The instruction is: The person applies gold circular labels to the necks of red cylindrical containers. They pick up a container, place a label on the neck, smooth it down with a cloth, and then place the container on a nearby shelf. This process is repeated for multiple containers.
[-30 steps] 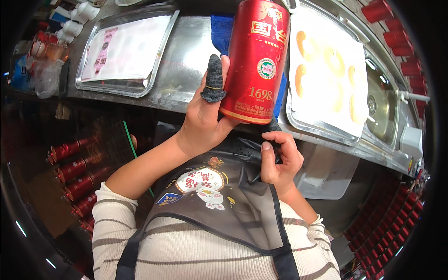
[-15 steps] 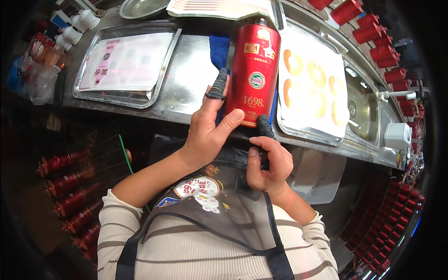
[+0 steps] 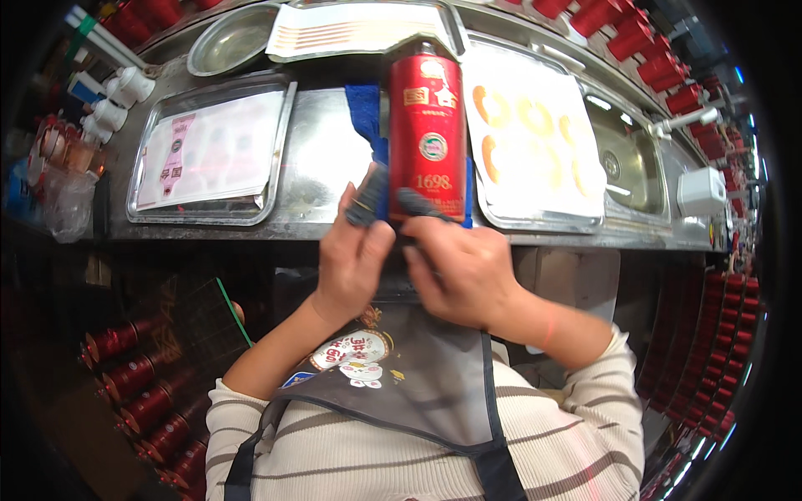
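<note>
Though right fingers (image 3: 434,231) blur, the red bottle (image 3: 430,129) seemingly touches them

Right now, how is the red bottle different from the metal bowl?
Colour: the bottle is red with gold markings; the bowl is silvery. Shape: the bottle is long and narrow; the bowl is round, wide and open. Hands: the left hand and right hand are at the bottle's lower end; no hand is near the bowl. Both look shiny.
</note>
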`<action>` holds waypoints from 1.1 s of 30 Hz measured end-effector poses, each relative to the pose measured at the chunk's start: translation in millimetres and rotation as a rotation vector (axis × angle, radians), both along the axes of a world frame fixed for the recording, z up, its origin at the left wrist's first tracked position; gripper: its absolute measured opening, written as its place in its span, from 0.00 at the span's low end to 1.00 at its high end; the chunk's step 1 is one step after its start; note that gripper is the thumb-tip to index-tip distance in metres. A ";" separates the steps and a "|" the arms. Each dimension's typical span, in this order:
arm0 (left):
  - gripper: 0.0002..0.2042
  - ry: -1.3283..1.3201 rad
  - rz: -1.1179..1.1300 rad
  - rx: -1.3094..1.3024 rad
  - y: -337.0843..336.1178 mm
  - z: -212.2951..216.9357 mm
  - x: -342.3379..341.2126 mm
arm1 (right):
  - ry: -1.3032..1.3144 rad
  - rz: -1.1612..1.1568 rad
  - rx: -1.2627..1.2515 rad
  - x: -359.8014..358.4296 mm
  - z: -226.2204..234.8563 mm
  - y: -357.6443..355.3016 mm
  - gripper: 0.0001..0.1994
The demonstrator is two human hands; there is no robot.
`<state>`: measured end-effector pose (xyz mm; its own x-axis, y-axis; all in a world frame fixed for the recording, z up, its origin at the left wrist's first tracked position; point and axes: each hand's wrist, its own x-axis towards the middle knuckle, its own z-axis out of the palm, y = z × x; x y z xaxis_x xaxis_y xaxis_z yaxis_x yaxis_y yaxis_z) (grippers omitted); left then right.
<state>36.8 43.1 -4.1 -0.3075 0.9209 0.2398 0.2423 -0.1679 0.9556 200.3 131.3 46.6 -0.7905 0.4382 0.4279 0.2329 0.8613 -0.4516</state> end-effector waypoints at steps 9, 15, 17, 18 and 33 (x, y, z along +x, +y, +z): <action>0.27 0.534 0.025 0.105 25.1 10.7 -13.8 | 0.247 -0.334 -0.793 33.1 -14.5 -23.1 0.10; 0.25 0.628 0.059 0.082 93.7 22.6 -53.1 | 0.394 -0.398 -0.993 36.8 -10.6 5.0 0.09; 0.24 0.508 0.108 0.035 101.4 14.5 -68.7 | 0.419 -0.408 -0.983 37.9 -7.5 15.5 0.08; 0.21 0.400 0.178 0.071 101.3 11.5 -69.7 | 0.440 -0.418 -0.994 38.9 -6.7 18.7 0.08; 0.27 0.028 0.140 -0.280 202.9 41.4 -65.3 | 0.142 -0.150 -0.530 4.7 -36.3 38.4 0.49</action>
<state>-28.5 246.0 37.3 -0.4331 0.9013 -0.0072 0.2717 0.1382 0.9524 205.0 169.7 10.3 -0.6538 0.7251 0.2162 0.2411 0.4705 -0.8488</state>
